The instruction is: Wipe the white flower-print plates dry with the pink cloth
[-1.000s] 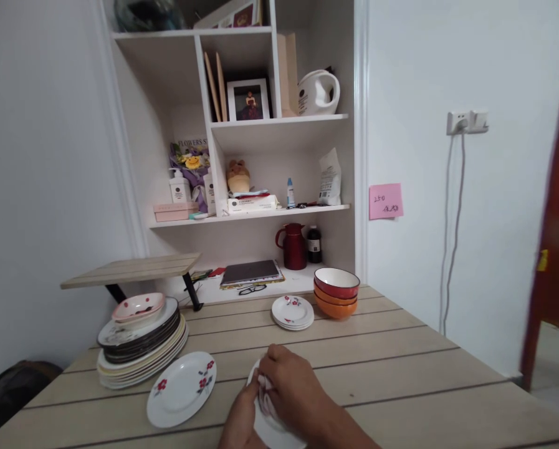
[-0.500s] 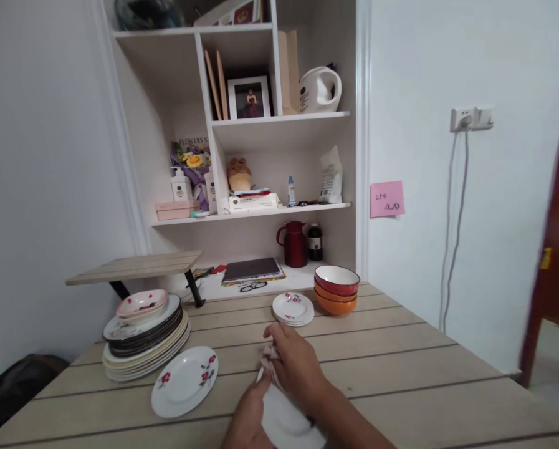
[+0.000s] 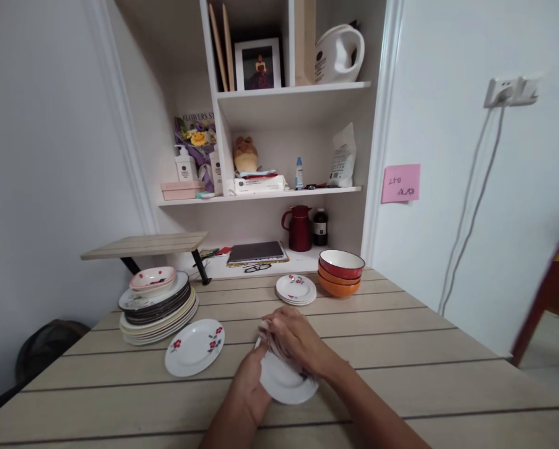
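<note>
My left hand (image 3: 251, 381) grips the left edge of a white plate (image 3: 286, 383), its thumb near the upper rim. The plate is tilted above the table, and a dark floral mark shows partly at its right side. A pale pinkish cloth (image 3: 270, 342) is bunched under the fingers of my right hand (image 3: 295, 335), pressed against the plate's far rim. To the left lies a white plate with red flowers (image 3: 195, 347). Beyond my hands sits a small stack of flowered plates (image 3: 296, 289).
A tall stack of plates (image 3: 160, 318) topped by a pink-dotted bowl (image 3: 152, 279) stands at left, near a small raised wooden stand (image 3: 146, 244). Nested red and orange bowls (image 3: 339, 274) are at the back right. Behind are a red jug (image 3: 300, 229) and a closed laptop (image 3: 255, 251).
The view has tilted down and shifted slightly, so more of the held plate shows. My right hand and the cloth stay at the plate's far rim; my left hand keeps its hold.
</note>
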The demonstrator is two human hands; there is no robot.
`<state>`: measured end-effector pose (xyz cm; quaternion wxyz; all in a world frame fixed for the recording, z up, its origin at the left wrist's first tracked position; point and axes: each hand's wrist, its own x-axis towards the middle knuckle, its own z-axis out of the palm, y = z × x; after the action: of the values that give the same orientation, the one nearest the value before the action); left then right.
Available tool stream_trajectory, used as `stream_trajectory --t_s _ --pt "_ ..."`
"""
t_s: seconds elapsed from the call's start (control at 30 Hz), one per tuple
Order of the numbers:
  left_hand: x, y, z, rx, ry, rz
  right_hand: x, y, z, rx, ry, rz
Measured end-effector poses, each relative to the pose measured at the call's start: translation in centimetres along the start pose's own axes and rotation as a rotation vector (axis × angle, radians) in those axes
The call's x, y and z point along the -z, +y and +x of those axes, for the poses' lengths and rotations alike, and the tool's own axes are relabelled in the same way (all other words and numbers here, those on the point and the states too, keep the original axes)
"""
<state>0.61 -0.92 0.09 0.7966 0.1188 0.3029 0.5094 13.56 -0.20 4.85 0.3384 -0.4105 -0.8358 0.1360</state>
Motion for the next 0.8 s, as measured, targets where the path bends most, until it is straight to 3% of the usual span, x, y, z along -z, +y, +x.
stream_trajectory --t_s 0.13,0.3,0.53,0.7,0.8 --pt "0.1 1.6 -0.3 -0.115 0.14 0.048 0.4 0.8 -0.5 -0.049 -0.114 -0.072" --pt "0.4 2.9 -0.4 -0.201 0.108 0.031 -0.3 1.3 -0.4 -0.145 -0.231 -0.254" --pt "0.1 2.9 -0.8 -0.235 0.053 0.042 -0.6 0.5 -0.1 -0.137 -0.05 -0.069" --pt "0.0 2.5 -1.3 -0.299 -0.021 0.126 -1.0 0.5 -0.5 -0.021 -0.109 0.026" --pt "-0.2 1.8 -1.4 -0.299 -0.087 0.196 -1.7 0.7 -0.4 -0.013 -0.061 0.034"
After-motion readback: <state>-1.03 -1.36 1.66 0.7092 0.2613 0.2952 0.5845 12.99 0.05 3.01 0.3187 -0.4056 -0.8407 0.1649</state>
